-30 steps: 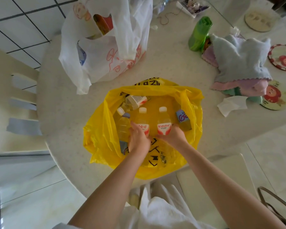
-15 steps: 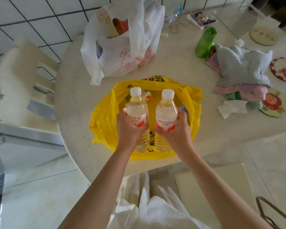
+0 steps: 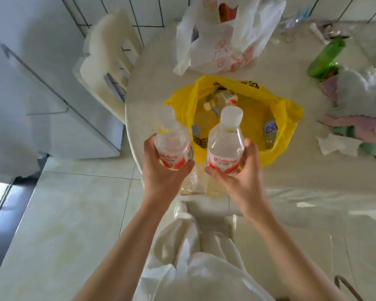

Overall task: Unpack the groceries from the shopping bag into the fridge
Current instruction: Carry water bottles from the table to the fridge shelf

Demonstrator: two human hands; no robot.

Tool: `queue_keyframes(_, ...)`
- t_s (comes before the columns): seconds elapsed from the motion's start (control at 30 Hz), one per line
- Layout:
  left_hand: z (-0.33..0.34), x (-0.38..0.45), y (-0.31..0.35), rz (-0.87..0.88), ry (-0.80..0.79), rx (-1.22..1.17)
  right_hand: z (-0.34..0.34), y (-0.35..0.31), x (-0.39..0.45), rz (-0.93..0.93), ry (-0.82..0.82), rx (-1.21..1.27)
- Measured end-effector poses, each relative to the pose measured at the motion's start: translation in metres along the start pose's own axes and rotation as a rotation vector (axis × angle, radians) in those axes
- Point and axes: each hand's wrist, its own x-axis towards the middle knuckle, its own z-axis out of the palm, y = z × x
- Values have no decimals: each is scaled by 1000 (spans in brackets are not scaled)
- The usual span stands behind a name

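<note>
At the centre of the frame, the left hand [image 3: 161,172] grips one water bottle [image 3: 173,146] and the right hand [image 3: 241,174] grips a second bottle [image 3: 225,146], fingers curled round the labels, both lifted clear of the yellow shopping bag [image 3: 287,127] on the table [image 3: 152,83]. Judging by this, unpacking has barely begun: two bottles are out, none is in the fridge [image 3: 41,101] at left, and several items, too jumbled to count, remain in the bag.

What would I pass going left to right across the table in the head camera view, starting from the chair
Chair → white bag → green bottle → pile of cloths. The yellow bag sits nearer, below the white bag, so it is left out of the order.
</note>
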Motion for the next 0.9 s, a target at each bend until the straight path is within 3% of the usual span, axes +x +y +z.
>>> queue_keyframes(0.4,-112,-110,-75,-288,328,67,88,-14,-82,-4,-493,-101)
queue_keyframes(0.9,-325,-208,-157,-379,756,-11,289,-72,-230,-131,-981,-176)
